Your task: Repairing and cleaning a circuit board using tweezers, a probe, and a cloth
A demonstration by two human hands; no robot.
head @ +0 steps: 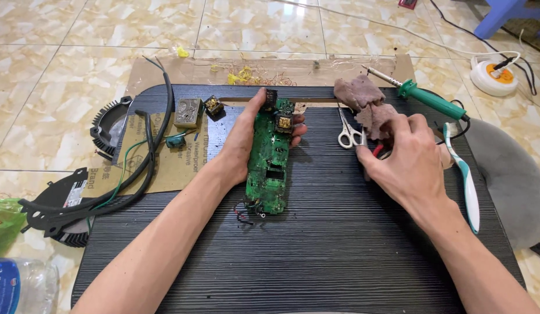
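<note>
The left hand (247, 136) is gripping the green circuit board (270, 160), tilting it on edge on the counter (316, 250); the board could slip and snag its loose wires. The right hand (406, 160), palm down, is clenching a red-tipped tool beside the scissors (348, 132).

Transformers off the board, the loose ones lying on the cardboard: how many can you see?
2. A larger grey transformer and a smaller yellow-wound transformer right of it, both on the cardboard left of the left hand. Others may be hidden.
</note>
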